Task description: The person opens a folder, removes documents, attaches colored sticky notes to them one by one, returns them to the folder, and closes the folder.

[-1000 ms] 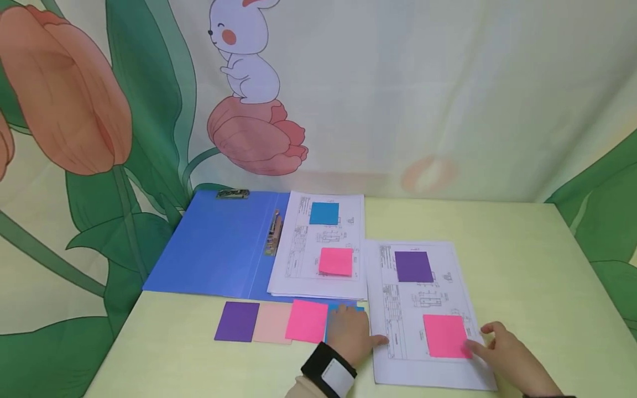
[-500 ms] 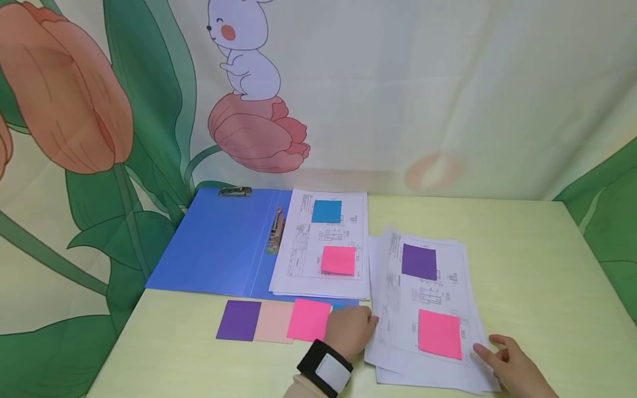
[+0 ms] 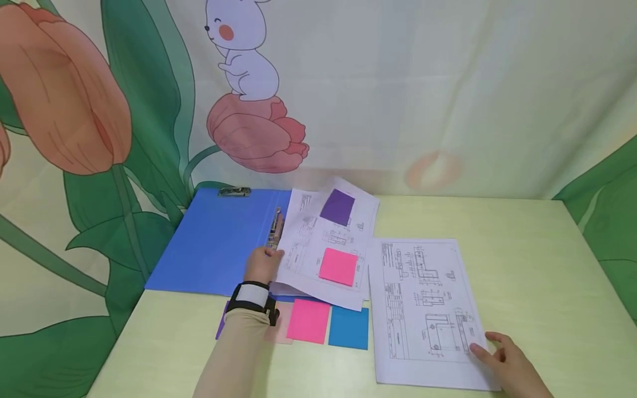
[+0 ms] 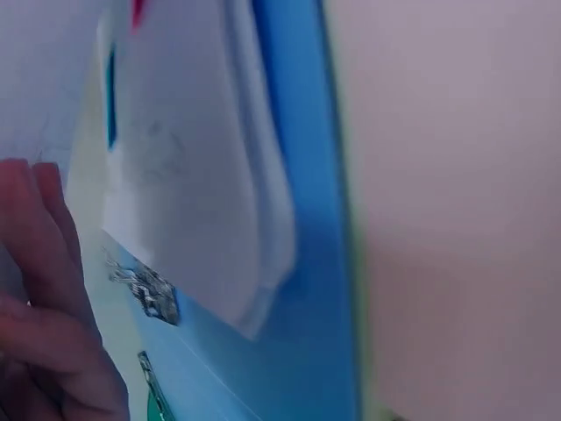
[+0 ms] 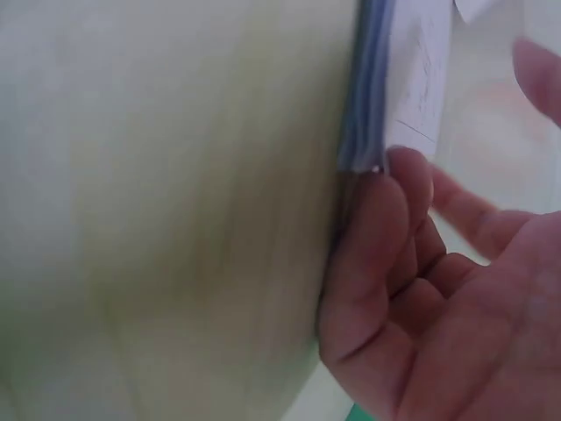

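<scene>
My left hand (image 3: 261,265) pinches the left edge of a printed drawing sheet (image 3: 306,265), which carries a purple sticky note (image 3: 338,207) and a bright pink one (image 3: 338,267). The sheet is bowed and tilted over the paper pile in the open blue folder (image 3: 214,243). In the left wrist view, the pile (image 4: 193,175) lies on the blue cover beside the hand. My right hand (image 3: 512,359) rests at the right edge of another stack of drawings (image 3: 398,367). Its fingertips touch the stack's edge in the right wrist view, with the thumb raised apart.
Sticky-note pads lie in a row before the folder: purple (image 3: 222,329), pale pink (image 3: 280,331), bright pink (image 3: 308,320) and blue (image 3: 348,329). The folder has metal clips at its top (image 3: 235,192) and spine (image 3: 275,228). A printed curtain (image 3: 378,99) hangs behind the table.
My left hand has carried the sheet with the purple and pink notes from the right stack leftward onto the folder's pile. A note-free drawing now tops the right stack. The right hand stays beside it.
</scene>
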